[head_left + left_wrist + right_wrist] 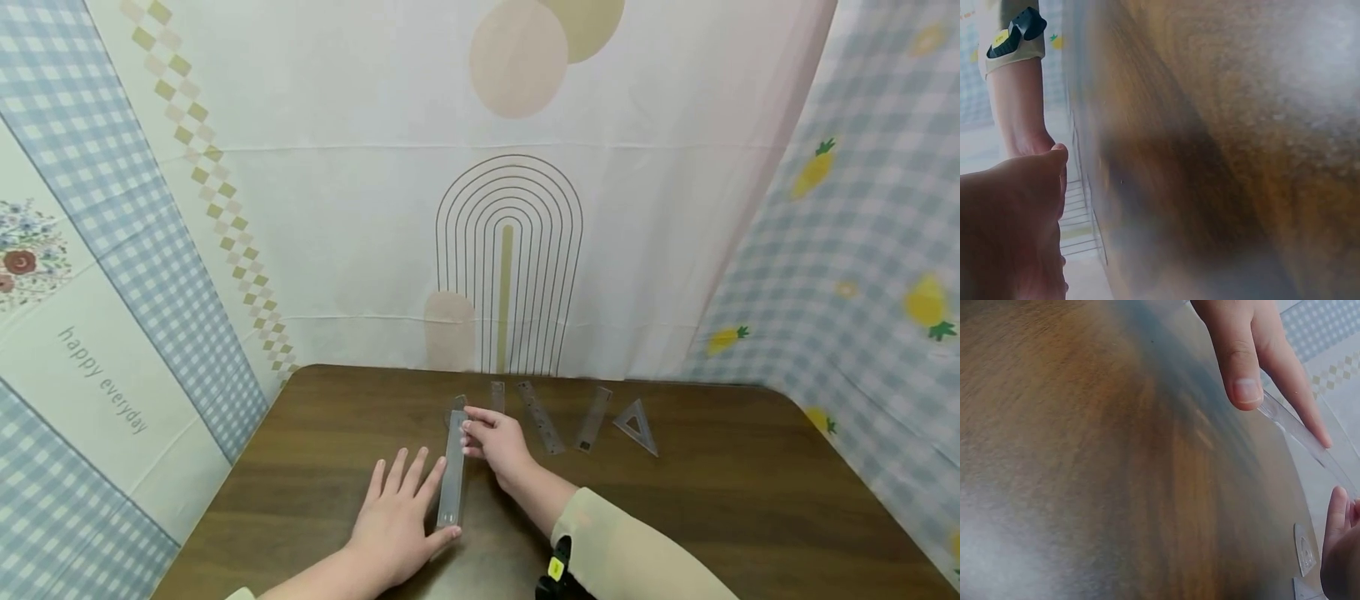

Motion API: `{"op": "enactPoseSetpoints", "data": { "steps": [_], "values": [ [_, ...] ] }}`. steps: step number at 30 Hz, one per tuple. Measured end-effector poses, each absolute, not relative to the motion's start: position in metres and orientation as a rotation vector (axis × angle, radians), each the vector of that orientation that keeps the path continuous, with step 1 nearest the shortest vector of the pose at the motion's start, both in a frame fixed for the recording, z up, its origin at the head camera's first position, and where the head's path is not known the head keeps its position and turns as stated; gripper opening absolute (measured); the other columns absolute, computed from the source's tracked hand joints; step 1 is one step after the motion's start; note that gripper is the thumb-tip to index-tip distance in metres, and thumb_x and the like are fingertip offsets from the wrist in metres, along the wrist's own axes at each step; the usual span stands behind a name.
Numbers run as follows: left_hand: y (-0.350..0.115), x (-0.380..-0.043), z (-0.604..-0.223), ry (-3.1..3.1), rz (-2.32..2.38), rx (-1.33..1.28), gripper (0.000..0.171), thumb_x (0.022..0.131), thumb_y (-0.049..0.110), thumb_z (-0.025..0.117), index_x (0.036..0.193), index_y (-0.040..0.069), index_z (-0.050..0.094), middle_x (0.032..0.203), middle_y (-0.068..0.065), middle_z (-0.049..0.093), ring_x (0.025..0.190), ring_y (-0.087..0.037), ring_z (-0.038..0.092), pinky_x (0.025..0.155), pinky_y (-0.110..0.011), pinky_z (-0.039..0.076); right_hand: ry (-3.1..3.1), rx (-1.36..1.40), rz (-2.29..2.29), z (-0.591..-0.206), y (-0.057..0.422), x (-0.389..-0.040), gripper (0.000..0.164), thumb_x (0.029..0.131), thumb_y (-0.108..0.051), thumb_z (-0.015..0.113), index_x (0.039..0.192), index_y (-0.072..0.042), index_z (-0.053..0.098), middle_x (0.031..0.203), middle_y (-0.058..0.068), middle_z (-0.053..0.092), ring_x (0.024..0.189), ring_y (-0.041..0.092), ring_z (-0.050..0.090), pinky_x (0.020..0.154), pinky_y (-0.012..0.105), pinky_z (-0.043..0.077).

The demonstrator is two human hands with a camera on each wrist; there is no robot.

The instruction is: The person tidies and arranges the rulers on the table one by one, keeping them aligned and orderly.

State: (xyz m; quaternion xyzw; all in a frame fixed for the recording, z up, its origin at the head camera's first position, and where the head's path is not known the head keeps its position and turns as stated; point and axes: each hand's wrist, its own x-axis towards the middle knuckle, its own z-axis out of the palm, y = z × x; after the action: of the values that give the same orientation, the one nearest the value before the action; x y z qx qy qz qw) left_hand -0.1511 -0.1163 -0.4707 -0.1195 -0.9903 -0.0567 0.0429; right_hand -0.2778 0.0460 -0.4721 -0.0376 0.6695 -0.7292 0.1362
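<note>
A long, narrow, translucent grey plastic case [452, 475] slants up from the table between both hands. My right hand [498, 446] pinches its far end at the right edge, thumb and fingers curled. At the near end, my left hand [397, 517] is spread out, with its thumb at the bottom edge and its straight index finger along the left side. In the right wrist view, the clear case [1297, 431] shows edge-on between the left hand [1238, 353] and the right hand [1341, 550]. The left wrist view hides the case behind the left hand [1010, 219].
Behind the case lies a clear protractor [448, 414], partly covered. Farther right are a short ruler [497, 392], a ruler with cutouts [540, 417], another clear ruler [596, 417] and a set square [627, 422]. The brown table [712, 500] ends at hanging patterned cloths.
</note>
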Motion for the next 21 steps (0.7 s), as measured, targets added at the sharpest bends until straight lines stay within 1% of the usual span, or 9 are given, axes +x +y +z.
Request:
{"op": "enactPoseSetpoints", "data": {
  "steps": [4,9,14,21],
  "values": [
    [-0.118,-0.146,-0.472,-3.019,-0.174,-0.386,0.092,0.087,0.075,0.051,0.157,0.017,0.033,0.161,-0.015,0.026,0.147,-0.043,0.02,0.114,-0.064,0.014,1.936,-0.117,-2.093,-0.476,0.046,-0.274,0.039,0.097,-0.007,0.062,0.135,0.003,0.057,0.097,0.012,0.068,0.077,0.016,0.066,0.071,0.029,0.059],
    [-0.12,-0.141,-0.475,-3.053,-0.23,-0.402,0.094,0.086,0.075,0.051,0.156,0.016,0.035,0.16,-0.015,0.03,0.146,-0.043,0.022,0.114,-0.064,0.014,1.945,-0.117,-2.054,-0.48,0.045,-0.27,0.035,0.097,-0.005,0.062,0.131,0.004,0.059,0.093,0.011,0.068,0.075,0.016,0.066,0.07,0.03,0.059],
    [-0.12,-0.135,-0.48,-3.092,-0.265,-0.42,0.096,0.084,0.076,0.052,0.154,0.012,0.037,0.157,-0.017,0.033,0.145,-0.044,0.025,0.112,-0.065,0.017,1.958,-0.121,-2.023,-0.484,0.043,-0.263,0.031,0.096,-0.003,0.062,0.126,0.005,0.061,0.089,0.011,0.068,0.072,0.016,0.065,0.067,0.032,0.059],
    [-0.122,-0.132,-0.485,-3.13,-0.324,-0.45,0.097,0.083,0.075,0.056,0.152,0.01,0.04,0.155,-0.018,0.036,0.143,-0.045,0.027,0.11,-0.067,0.019,1.973,-0.145,-1.979,-0.486,0.041,-0.254,0.032,0.095,-0.001,0.062,0.126,0.007,0.059,0.086,0.013,0.067,0.067,0.016,0.064,0.063,0.033,0.059]
  ]
}}
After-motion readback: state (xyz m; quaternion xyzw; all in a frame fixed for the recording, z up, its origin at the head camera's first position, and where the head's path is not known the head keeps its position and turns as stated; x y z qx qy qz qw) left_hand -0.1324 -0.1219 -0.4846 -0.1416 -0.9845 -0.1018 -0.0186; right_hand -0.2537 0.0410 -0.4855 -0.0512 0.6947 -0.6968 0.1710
